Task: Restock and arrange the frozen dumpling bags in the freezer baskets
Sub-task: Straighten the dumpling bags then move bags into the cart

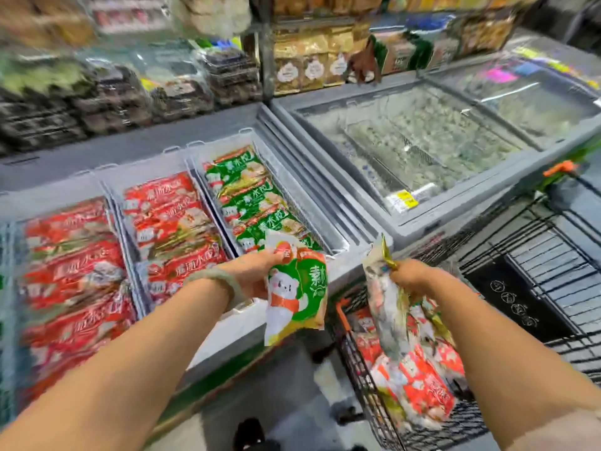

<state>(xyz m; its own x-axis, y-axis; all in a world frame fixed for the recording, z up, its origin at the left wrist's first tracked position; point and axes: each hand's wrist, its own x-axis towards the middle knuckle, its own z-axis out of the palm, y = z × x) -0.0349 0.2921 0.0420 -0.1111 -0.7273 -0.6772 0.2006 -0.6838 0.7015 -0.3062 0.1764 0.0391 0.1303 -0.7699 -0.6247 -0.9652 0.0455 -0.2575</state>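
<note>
**frostbite_22:** where's the stock at? The person's left hand point(257, 278) is wrapped round a green-and-white plastic dumpling bag with a cartoon bear point(294, 291). It's held label-up over the front rim of the grey chest freezer point(130, 151), I'd guess so it drops in matching the row.

**aisle9:** yep. The right hand point(413, 275) is clenched on the top seam of a second crinkly plastic bag point(387, 310). That one's edge-on, so can't call the colour. It dangles just off the freezer's front right corner, over the black wire cart point(357, 369) of red-and-white dumpling bags point(419, 382). Gripping the seam is probably the easy way to lift it clear.

**frostbite_22:** The white wire basket of green bags point(247, 196) at the freezer's right end looks like the target. The red stacked bags point(172, 222) fill the freezer's other baskets, sorted by colour.
</note>
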